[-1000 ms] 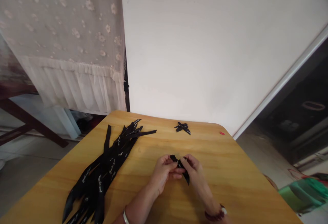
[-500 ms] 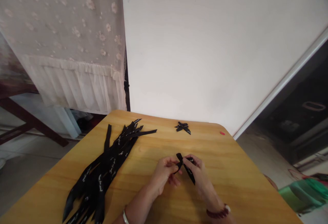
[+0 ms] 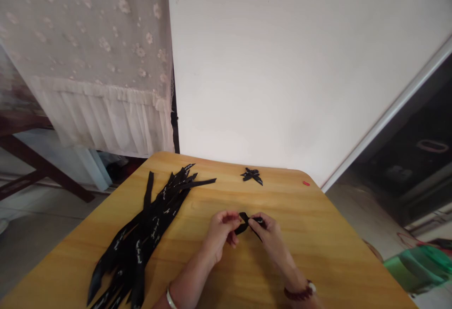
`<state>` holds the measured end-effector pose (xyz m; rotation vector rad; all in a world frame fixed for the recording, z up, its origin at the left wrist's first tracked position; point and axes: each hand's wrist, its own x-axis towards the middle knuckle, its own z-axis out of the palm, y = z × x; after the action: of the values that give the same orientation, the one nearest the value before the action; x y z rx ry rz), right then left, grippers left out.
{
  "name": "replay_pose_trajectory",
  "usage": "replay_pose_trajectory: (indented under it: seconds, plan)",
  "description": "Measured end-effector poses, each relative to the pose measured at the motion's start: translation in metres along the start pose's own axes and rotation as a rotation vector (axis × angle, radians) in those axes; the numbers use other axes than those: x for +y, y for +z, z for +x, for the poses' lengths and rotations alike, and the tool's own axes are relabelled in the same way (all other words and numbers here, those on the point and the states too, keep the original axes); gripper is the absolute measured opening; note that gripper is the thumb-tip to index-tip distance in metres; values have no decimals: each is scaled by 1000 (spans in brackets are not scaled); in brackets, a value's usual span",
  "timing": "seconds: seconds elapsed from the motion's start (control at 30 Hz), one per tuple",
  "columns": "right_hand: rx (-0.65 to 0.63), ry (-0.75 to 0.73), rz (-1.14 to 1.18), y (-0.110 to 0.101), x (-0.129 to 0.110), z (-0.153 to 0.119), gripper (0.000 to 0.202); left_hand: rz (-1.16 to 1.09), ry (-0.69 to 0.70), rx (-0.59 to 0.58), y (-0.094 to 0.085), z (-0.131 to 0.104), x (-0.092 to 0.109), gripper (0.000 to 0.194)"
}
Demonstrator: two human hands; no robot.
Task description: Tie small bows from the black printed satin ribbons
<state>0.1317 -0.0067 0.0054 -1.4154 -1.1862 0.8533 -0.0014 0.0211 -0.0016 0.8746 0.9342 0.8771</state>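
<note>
Above the smooth wood-grain counter [image 3: 318, 233], my right hand [image 3: 270, 233] pinches a knotted black ribbon [image 3: 246, 223] with white script; my left hand [image 3: 222, 233] curls at its loop, grip unclear. Flat, pointed ribbon strips [image 3: 151, 229] lie left.

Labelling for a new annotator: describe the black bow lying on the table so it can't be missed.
Start at the wooden table in front of the white panel. Near the middle of its far edge lies a small black bow. It is compact, unlike the long ribbons piled at left, and lies clear of both hands, unlike the black ribbon being worked.
</note>
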Motion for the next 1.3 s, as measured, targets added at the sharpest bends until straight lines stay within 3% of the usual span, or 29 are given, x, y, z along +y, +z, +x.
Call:
replay_pose_trajectory:
  seconds: [0.1,0.3,0.53,0.67,0.87,1.07,1.3]
  plan:
    - [-4,17,22,2,0,-1,22,43,-42,-46,2,-1,-2,28]
    - [19,132,196,-1,3,-3,24,192,130,138,4,-1,-1,24]
    - [-88,163,276,1,-6,-8,25,175,-5,-17,5,-2,-3,17]
    - [-92,168,295,1,-8,-9,38,135,-1,-27,2,0,-4,16]
    - [-133,110,245,0,-11,-9,27,129,17,-50,1,2,-5,11]
    - [-86,84,144,0,-6,-5,19,138,-6,-42,1,1,-4,12]
    - [-27,-52,9,3,-1,-3,18,-24,18,-45,2,-1,0,16]
